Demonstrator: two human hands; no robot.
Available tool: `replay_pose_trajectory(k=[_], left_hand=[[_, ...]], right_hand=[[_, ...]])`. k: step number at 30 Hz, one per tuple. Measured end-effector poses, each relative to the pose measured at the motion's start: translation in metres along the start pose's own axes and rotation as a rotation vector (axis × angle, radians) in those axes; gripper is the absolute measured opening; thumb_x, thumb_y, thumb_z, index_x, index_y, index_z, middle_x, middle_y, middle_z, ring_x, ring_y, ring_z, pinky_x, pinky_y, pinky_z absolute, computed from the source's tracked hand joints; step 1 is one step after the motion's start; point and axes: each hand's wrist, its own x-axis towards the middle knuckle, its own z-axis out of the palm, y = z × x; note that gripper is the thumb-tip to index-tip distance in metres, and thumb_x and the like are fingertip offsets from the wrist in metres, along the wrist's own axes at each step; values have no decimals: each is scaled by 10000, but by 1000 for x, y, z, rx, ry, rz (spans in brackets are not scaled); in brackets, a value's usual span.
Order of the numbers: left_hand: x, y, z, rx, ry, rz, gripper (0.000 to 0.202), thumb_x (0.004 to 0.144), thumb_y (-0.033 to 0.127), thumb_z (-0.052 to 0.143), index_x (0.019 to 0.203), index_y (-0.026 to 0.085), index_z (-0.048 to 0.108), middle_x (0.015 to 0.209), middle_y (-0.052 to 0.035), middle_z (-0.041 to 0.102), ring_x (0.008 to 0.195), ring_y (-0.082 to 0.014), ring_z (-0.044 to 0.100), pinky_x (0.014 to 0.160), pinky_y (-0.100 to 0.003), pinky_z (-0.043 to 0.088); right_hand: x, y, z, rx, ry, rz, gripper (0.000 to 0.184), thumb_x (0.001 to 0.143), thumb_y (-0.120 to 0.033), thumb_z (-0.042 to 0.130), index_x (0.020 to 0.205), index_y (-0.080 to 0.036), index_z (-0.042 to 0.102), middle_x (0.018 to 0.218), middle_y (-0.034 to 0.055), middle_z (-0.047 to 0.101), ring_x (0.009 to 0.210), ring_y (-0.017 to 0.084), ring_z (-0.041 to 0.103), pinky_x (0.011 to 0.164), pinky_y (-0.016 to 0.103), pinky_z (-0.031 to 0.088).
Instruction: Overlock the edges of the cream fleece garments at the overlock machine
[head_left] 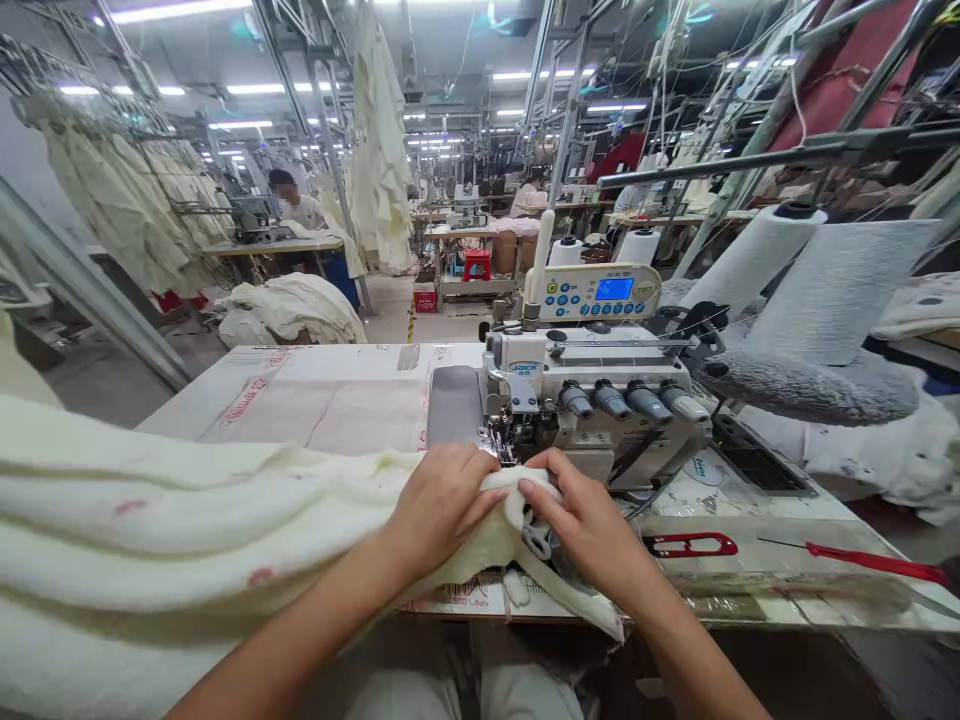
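Note:
A long cream fleece fabric point(172, 520) drapes across my lap and the left of the table. Its edge lies just in front of the presser foot point(501, 448) of a white overlock sewing machine point(600, 395). My left hand point(442, 505) lies on the fabric's edge with fingers curled and pressing it down. My right hand point(589, 525) pinches the same edge from the right, thumb and fingers closed on the cloth. Both hands nearly touch, right before the needle area.
Red thread snips point(690, 545) and a red-handled tool point(874, 560) lie on the table at right. Large white thread cones point(832, 290) stand behind the machine, beside its control panel point(600, 292). Cream garments point(379, 150) hang overhead; another person point(289, 197) sits at a far table.

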Motion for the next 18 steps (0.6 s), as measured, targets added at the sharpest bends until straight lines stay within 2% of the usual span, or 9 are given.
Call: replay_pose_trajectory(k=[4, 7, 9, 18], left_hand=[[12, -10, -9, -75, -59, -130, 107, 909, 283, 451, 878, 201, 513, 821, -8, 619, 745, -187, 550, 642, -280, 356], [21, -7, -11, -111, -105, -252, 77, 855, 201, 477, 777, 206, 477, 730, 15, 592, 680, -167, 544, 588, -257, 322], [26, -5, -10, -96, -109, -283, 114, 841, 186, 469, 731, 205, 445, 698, 18, 569, 652, -161, 535, 575, -256, 307], [31, -7, -3, 35, -74, -224, 122, 863, 179, 438, 745, 209, 443, 742, 19, 575, 667, -153, 540, 590, -262, 301]], right_hand=[[9, 2, -1, 99, -12, 115, 213, 832, -386, 491, 804, -193, 578, 704, -23, 609, 608, 124, 506, 556, 219, 348], [16, -4, -1, 30, 47, 204, 205, 789, -366, 530, 691, -191, 574, 606, -33, 576, 558, 119, 468, 519, 217, 302], [18, -6, 0, -9, 96, 227, 218, 781, -358, 538, 642, -193, 565, 574, -34, 569, 542, 118, 467, 517, 217, 294], [8, 9, 20, -107, 328, 1, 200, 898, -345, 457, 794, -214, 566, 701, -34, 642, 612, 123, 579, 570, 218, 345]])
